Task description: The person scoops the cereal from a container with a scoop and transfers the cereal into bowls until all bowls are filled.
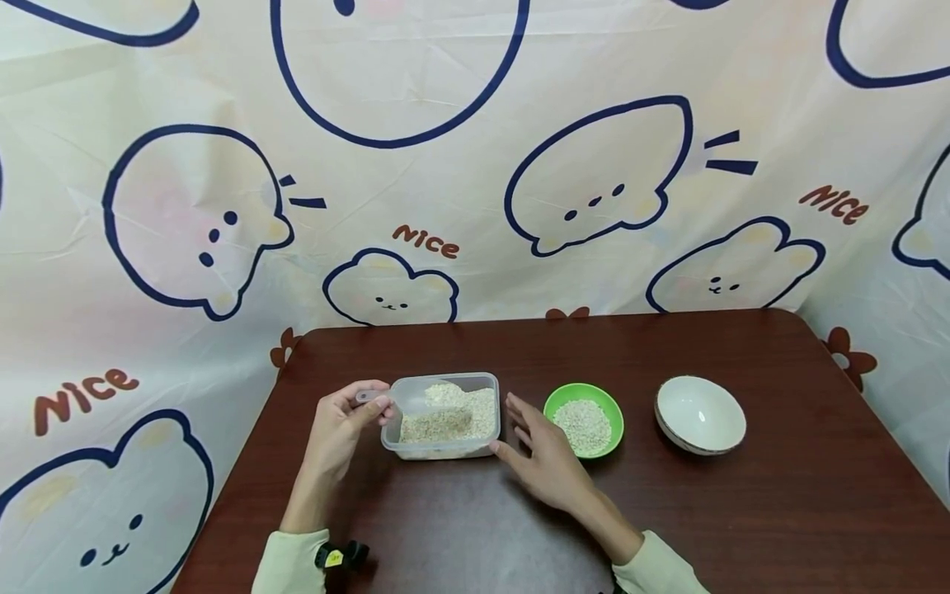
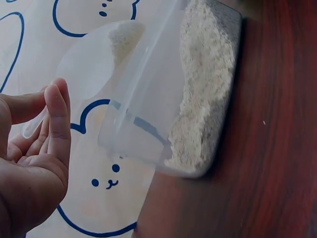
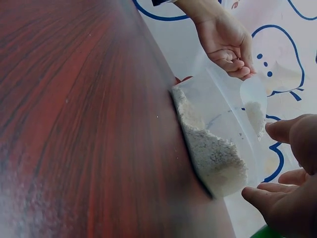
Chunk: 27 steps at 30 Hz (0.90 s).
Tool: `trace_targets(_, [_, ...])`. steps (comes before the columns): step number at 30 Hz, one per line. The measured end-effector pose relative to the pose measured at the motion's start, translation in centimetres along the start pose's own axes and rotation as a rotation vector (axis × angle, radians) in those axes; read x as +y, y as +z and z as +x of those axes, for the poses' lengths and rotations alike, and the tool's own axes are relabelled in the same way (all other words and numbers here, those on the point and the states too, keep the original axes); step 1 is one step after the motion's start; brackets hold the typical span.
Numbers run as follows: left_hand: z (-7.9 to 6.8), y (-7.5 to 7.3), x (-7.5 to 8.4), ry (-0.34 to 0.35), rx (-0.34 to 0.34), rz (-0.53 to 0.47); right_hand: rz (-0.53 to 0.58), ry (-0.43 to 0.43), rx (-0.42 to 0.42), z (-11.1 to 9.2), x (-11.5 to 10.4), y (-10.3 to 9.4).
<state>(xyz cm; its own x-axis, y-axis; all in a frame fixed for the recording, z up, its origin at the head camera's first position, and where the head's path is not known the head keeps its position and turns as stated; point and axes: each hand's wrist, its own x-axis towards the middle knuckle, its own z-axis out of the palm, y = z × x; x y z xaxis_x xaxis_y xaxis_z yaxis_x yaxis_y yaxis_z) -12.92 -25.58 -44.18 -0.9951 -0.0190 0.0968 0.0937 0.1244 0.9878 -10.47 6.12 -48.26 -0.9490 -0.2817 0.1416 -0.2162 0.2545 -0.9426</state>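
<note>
Left grip (image 1: 337,433) pinching the scoop (image 2: 84,64), tub (image 1: 445,451) just rightward of that grip, right grip (image 1: 545,462) spread empty beyond, I could spill grain (image 3: 255,114) should so narrow a pinch let the scoop roll.

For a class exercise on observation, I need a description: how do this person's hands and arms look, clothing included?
The left hand and right hand are gloveless. Both arms wear pale yellowish-green long sleeves. By the left cuff sits a small black device with a yellow patch; any lettering is too small to read.
</note>
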Motion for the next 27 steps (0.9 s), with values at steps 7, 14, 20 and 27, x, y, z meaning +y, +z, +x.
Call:
trace_targets(7, [0.5,1.1,0.5,0.024,-0.025,-0.058,-0.018,0.013,0.004,-0.6,-0.8,-1.1])
trace_targets(14, [1.2,2.8,0.9,0.023,-0.069,-0.109,-0.043,0.047,0.011,-1.2,-1.1,-3.0])
trace_targets(20, [1.7,4.5,1.2,0.03,-0.105,-0.13,-0.058,0.013,0.054,-1.8,-0.6,-4.8])
trace_targets(27, [2.3,7.3,1.4,0.01,-0.15,-0.177,-0.107,-0.013,0.119,-2.5,0.3,-6.8])
